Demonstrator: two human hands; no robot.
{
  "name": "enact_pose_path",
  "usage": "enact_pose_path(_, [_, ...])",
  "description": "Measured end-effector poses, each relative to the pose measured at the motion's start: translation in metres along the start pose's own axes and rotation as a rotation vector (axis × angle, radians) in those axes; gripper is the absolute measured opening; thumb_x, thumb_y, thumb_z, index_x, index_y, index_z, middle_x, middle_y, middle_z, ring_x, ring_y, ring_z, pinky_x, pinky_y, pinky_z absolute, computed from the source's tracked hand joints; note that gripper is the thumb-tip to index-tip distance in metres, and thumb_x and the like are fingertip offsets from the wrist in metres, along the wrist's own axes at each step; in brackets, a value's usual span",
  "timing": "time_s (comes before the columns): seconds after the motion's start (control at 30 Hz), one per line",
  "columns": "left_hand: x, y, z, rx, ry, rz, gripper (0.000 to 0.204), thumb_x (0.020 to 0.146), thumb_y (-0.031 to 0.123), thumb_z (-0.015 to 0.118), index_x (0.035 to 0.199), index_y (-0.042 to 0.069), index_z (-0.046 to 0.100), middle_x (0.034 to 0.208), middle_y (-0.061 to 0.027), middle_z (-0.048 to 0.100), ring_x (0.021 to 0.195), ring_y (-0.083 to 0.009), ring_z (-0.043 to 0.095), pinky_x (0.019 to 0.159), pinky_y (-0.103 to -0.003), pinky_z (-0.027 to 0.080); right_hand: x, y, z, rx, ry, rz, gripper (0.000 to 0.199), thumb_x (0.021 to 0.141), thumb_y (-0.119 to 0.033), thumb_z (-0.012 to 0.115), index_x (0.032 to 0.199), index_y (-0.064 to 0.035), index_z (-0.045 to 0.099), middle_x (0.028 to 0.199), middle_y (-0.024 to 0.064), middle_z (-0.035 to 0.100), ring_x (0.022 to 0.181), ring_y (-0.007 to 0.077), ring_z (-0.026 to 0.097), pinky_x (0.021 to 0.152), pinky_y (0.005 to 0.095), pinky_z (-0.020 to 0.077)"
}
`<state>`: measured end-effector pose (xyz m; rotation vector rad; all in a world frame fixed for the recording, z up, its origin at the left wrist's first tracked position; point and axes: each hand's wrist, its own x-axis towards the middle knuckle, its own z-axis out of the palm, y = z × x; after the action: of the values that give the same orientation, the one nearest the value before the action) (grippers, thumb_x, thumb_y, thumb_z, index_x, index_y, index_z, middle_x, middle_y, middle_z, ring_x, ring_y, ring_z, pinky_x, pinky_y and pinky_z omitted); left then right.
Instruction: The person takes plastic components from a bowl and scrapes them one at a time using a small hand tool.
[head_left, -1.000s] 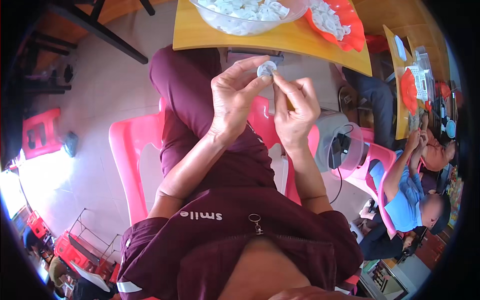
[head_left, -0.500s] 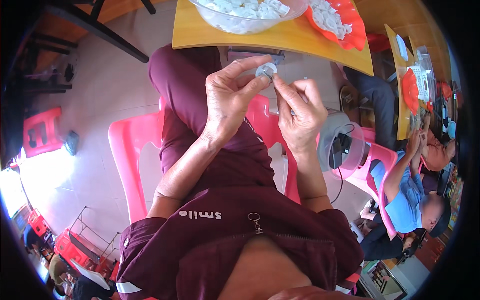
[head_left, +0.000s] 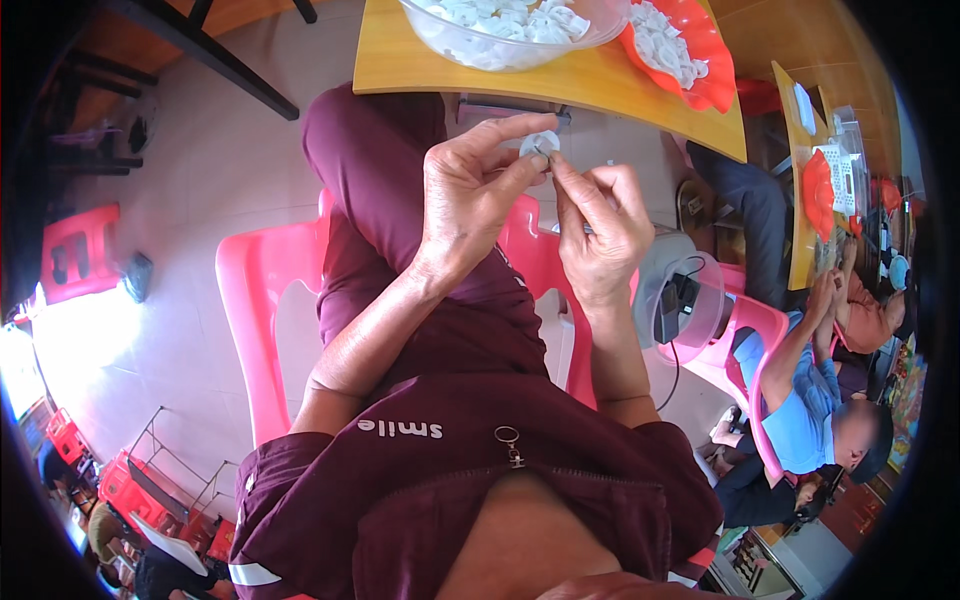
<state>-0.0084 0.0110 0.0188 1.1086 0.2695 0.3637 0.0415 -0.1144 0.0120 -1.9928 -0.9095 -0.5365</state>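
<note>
My left hand pinches a small white round piece between thumb and fingertips, held up over my lap. My right hand is closed beside it, its thumb and forefinger touching the same piece; a thin metal tool seems to lie in its fingers. Just beyond the hands, a clear bowl full of white pieces stands on the yellow table. An orange tray with more white pieces sits to the bowl's right.
I sit on a pink plastic chair. A clear container with a dark device rests on another pink chair at my right. Other people sit at a second yellow table on the far right. A red stool stands left.
Both hands have stayed together on the white piece; the right fingers have shifted slightly against it. Nothing was let go.
</note>
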Motion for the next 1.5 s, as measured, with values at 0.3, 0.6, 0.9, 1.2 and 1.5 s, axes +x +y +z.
enact_pose_path(0.3, [0.001, 0.000, 0.001, -0.009, 0.018, 0.010, 0.026, 0.082, -0.009, 0.058, 0.107, -0.006, 0.060, 0.102, -0.0120, 0.064, 0.086, -0.0131, 0.063, 0.079, -0.026, 0.055, -0.002, -0.004, 0.003, -0.010, 0.018, 0.016, 0.036, 0.065, 0.008, 0.070, 0.095, -0.0118, 0.072, 0.067, 0.0017, 0.045, 0.049, 0.0110, 0.051, 0.044, 0.0268, 0.0399])
enact_pose_path(0.6, [0.000, 0.000, 0.002, -0.010, 0.043, 0.012, 0.025, 0.081, -0.009, 0.059, 0.106, -0.006, 0.060, 0.101, -0.0125, 0.065, 0.086, -0.0130, 0.063, 0.077, -0.027, 0.055, -0.005, -0.004, 0.003, -0.068, 0.016, 0.001, 0.039, 0.062, 0.008, 0.070, 0.095, -0.0120, 0.072, 0.066, 0.0013, 0.045, 0.048, 0.0112, 0.049, 0.043, 0.0262, 0.0390])
enact_pose_path(0.9, [-0.001, 0.002, 0.003, 0.012, 0.066, -0.010, 0.024, 0.080, -0.008, 0.060, 0.104, -0.006, 0.061, 0.101, -0.0128, 0.064, 0.085, -0.0132, 0.063, 0.076, -0.027, 0.055, -0.006, -0.005, 0.004, -0.128, 0.008, -0.017, 0.036, 0.060, 0.005, 0.071, 0.093, -0.0116, 0.072, 0.068, 0.0014, 0.046, 0.050, 0.0125, 0.051, 0.044, 0.0273, 0.0408])
enact_pose_path(1.2, [0.001, 0.001, 0.001, -0.017, 0.058, -0.027, 0.023, 0.081, -0.007, 0.059, 0.103, -0.007, 0.060, 0.099, -0.0115, 0.065, 0.082, -0.0117, 0.063, 0.074, -0.025, 0.055, -0.009, -0.007, 0.009, -0.214, 0.017, -0.054, 0.037, 0.062, 0.001, 0.070, 0.096, -0.0123, 0.070, 0.069, 0.0003, 0.047, 0.051, 0.0124, 0.052, 0.044, 0.0272, 0.0409])
enact_pose_path(1.5, [0.001, -0.001, -0.003, -0.021, 0.043, -0.038, 0.022, 0.082, -0.007, 0.058, 0.103, -0.006, 0.061, 0.100, -0.0117, 0.064, 0.081, -0.0103, 0.062, 0.072, -0.025, 0.056, -0.010, -0.010, 0.010, -0.260, -0.003, -0.076, 0.036, 0.062, 0.000, 0.070, 0.096, -0.0121, 0.070, 0.068, 0.0003, 0.045, 0.050, 0.0130, 0.051, 0.043, 0.0273, 0.0405])
